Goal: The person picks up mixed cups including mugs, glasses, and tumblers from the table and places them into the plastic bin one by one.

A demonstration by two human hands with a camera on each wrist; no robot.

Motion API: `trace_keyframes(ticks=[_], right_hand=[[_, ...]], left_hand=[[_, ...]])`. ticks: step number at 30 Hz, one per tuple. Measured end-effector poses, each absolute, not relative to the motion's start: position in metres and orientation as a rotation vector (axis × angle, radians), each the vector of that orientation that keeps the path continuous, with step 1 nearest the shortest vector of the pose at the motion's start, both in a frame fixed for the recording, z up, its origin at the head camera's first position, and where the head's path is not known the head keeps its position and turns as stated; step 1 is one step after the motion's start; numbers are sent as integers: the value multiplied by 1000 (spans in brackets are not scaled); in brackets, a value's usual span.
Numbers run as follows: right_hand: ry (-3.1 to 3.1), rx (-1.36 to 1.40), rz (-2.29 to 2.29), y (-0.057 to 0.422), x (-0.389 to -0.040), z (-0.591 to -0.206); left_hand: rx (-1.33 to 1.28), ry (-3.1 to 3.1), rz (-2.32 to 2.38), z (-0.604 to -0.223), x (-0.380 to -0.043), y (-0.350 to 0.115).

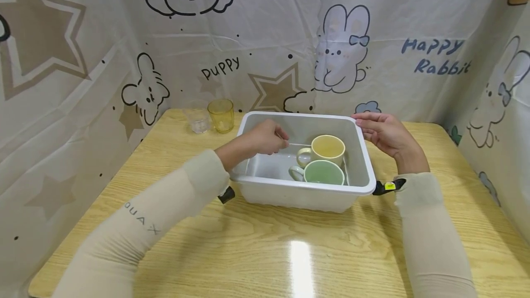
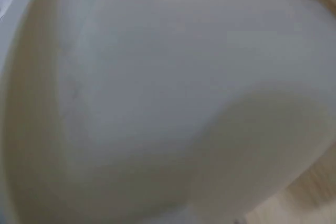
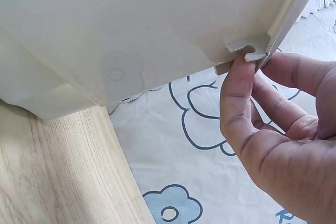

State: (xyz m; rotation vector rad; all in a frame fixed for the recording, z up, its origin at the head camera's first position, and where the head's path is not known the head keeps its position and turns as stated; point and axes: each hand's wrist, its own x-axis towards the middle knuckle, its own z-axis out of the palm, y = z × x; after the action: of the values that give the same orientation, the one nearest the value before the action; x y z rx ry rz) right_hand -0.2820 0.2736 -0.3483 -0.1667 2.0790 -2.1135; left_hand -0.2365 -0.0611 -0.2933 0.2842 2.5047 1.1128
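A white plastic bin [image 1: 306, 199] stands on the table with a yellow mug [image 1: 337, 154] and a green mug [image 1: 325, 176] upright in its right half. Both mug handles point left. My left hand [image 1: 265, 138] reaches over the bin's left side, fingers loosely bent with nothing between them, left of the yellow mug. At the far right corner my right hand [image 1: 385, 132] pinches the bin's rim; in the right wrist view, thumb and fingers [image 3: 239, 95] grip its edge beside a small clip-like tab [image 3: 249, 51]. Only the bin's blurred wall [image 2: 157, 66] fills most of the left wrist view.
Behind the bin to the left, a clear glass [image 1: 199, 121] and an amber glass [image 1: 221, 116] stand side by side. The wooden table [image 1: 232, 247] runs back to a printed cloth [image 1: 265, 40] that hangs behind and along both sides.
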Motion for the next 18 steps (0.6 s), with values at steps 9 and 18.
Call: trace_keyframes(ticks=[9, 18], right_hand=[[2057, -181, -2126, 273, -284, -349], [2051, -172, -2139, 274, -285, -349]], left_hand=[[386, 2511, 1194, -269, -244, -91], [323, 2566, 1228, -252, -258, -126]])
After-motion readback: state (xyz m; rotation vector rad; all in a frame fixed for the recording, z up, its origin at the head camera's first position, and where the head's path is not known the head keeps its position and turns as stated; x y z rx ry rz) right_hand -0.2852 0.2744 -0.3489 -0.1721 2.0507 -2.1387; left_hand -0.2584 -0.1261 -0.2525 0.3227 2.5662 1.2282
